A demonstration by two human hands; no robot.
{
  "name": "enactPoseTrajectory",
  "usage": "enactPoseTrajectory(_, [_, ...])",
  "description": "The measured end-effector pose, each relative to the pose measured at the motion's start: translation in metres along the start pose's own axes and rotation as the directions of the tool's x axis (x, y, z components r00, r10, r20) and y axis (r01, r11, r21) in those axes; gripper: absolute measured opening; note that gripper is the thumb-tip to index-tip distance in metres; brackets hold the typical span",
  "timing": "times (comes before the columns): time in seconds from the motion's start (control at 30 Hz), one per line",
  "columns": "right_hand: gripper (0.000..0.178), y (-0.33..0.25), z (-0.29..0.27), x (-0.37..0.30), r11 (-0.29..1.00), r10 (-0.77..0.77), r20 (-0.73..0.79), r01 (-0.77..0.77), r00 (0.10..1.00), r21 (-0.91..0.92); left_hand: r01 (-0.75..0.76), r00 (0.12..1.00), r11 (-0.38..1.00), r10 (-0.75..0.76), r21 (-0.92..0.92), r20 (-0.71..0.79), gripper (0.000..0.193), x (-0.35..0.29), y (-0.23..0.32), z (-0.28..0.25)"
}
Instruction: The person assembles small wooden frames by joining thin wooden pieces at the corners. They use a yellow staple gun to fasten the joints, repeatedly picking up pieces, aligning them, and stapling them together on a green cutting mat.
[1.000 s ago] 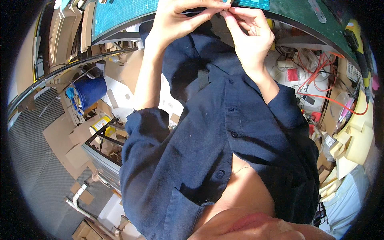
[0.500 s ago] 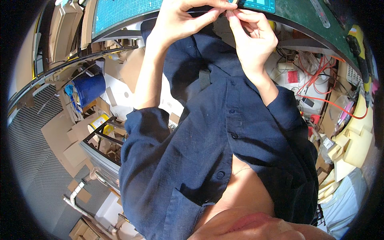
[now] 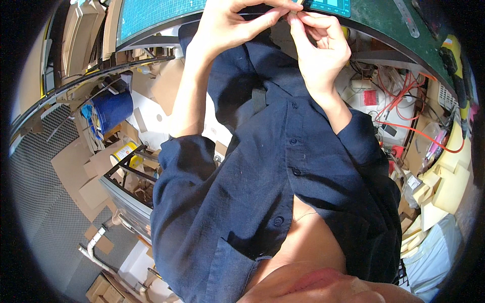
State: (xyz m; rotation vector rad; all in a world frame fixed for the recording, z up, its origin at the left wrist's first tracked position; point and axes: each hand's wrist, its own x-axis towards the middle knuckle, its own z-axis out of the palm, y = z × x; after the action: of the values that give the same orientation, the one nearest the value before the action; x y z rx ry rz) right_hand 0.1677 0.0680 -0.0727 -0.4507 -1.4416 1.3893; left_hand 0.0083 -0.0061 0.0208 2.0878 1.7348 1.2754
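Observation:
At the top edge, over the near side of the work table, my two hands meet at the fingertips. My left hand (image 3: 230, 25) pinches, its thumb and fingers closed around a small thin pale strip (image 3: 300, 3), of which just a short end shows. My right hand (image 3: 323, 50) is closed just below and to the right, thumb against the index finger and the other fingers curled in. Its fingertips touch the same spot; what they grip is mostly hidden. Beneath the hands lies a teal cutting mat (image 3: 156, 19) with a printed grid.
A clear ruler (image 3: 407, 17) lies on the dark green tabletop (image 3: 371, 15). A yellow and black tool (image 3: 454, 55) sits at its right edge. Below are orange cables (image 3: 404, 96), a blue bin (image 3: 113, 108), cardboard sheets (image 3: 76, 171) and yellow foam blocks (image 3: 449, 187).
Both hands keep their pinch at nearly the same place. The fingertips have shifted very slightly to the right.

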Motion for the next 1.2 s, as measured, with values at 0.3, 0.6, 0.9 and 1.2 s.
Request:
enactPoseTrajectory(0.3, [0.017, 0.003, 0.0, -0.002, 0.996, 0.059, -0.013, -0.058, 0.998, 0.067, -0.059, 0.998, 0.996, 0.059, 0.063, -0.004, 0.018, 0.002, -0.003, 0.001])
enactPoseTrajectory(0.6, [0.017, -0.006, 0.009, 0.002, 0.995, 0.054, -0.056, -0.049, 0.997, 0.092, -0.059, 0.997, 0.998, 0.059, -0.002, -0.043, 0.017, 0.003, -0.007, 0.004])
enactPoseTrajectory(0.9, [0.015, -0.008, 0.011, 0.001, 0.996, 0.086, -0.077, -0.084, 0.993, 0.028, -0.002, 1.0, 1.0, 0.002, 0.004, -0.029, 0.012, 0.006, -0.001, 0.0])
enactPoseTrajectory(1.2, [0.017, -0.006, 0.008, 0.004, 1.0, 0.02, -0.043, -0.02, 0.999, 0.007, 0.001, 1.0, 1.0, -0.001, 0.016, -0.007, 0.015, 0.002, -0.007, -0.002])
